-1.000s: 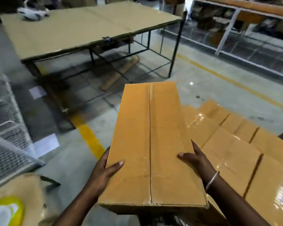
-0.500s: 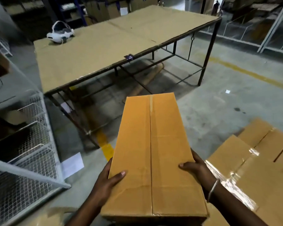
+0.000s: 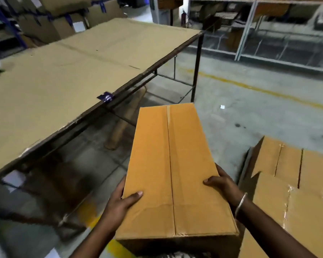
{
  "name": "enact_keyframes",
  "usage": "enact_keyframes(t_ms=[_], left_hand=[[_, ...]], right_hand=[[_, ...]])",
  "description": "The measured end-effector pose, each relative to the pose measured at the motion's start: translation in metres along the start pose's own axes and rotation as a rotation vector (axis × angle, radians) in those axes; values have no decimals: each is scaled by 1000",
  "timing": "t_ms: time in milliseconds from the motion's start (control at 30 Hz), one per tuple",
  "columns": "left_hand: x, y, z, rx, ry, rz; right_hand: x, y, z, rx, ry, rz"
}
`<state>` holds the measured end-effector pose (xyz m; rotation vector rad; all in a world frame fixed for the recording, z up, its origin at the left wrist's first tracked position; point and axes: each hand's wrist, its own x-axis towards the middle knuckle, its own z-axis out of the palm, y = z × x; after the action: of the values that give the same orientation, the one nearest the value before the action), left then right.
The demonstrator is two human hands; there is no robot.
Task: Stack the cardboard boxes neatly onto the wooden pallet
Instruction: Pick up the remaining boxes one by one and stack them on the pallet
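I carry a long sealed cardboard box [image 3: 172, 164] lengthwise in front of me, taped seam up. My left hand [image 3: 122, 201] grips its left side with the thumb over the top. My right hand [image 3: 221, 183], a metal bangle on its wrist, grips the right side the same way. Low on the right lie several stacked cardboard boxes [image 3: 295, 185], their taped tops level. No wooden pallet shows; whatever lies under those boxes is hidden.
A long metal-framed table [image 3: 67, 84] topped with cardboard sheets fills the left, with a cardboard tube [image 3: 125, 120] under it. A yellow floor line [image 3: 265, 91] crosses bare concrete ahead. Shelving racks [image 3: 250, 30] and stored cartons [image 3: 54, 23] stand at the back.
My view has swung up and to the right. The table now fills the left, the wire rack at the left edge has gone from view, and the stacked boxes sit further right. Both hands keep their grip.
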<state>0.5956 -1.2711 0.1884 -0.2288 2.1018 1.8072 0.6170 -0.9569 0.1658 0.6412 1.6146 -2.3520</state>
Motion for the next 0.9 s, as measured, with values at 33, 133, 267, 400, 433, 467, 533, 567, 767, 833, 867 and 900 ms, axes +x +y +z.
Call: enact_keyframes(t_ms=[33,133,267,400,433,467,533,567,767,833,867,900], left_hand=[[21,13,-4,5,-23,16],[81,48,-10,50,-131,43],[166,85,9,108,-268,73],[246,106,51,174,-398,75],[267,112,65,185,-428,66],[285,117,78,201,-450,62],[326,133,115,239,-500,62],[349,140,135,244,-517,61],[448,205,239,270,-580,56],[477,224,267,280,-604,49],[491,233,280,281,-612,43],[507,242,295,281,-623,37]], right_hand=[[12,-9,4,15,26,-18],[41,-31,12,29,115,-83],[79,-53,-1,90,254,-136],[117,-76,-35,149,348,-159],[128,-83,-46,159,370,-162],[139,-89,-57,162,387,-166],[167,-108,-85,188,426,-173],[182,-121,-99,210,449,-168],[253,-215,-174,223,495,-159],[277,-241,-194,223,515,-171],[288,-252,-203,239,515,-183],[301,-263,-215,254,526,-187]])
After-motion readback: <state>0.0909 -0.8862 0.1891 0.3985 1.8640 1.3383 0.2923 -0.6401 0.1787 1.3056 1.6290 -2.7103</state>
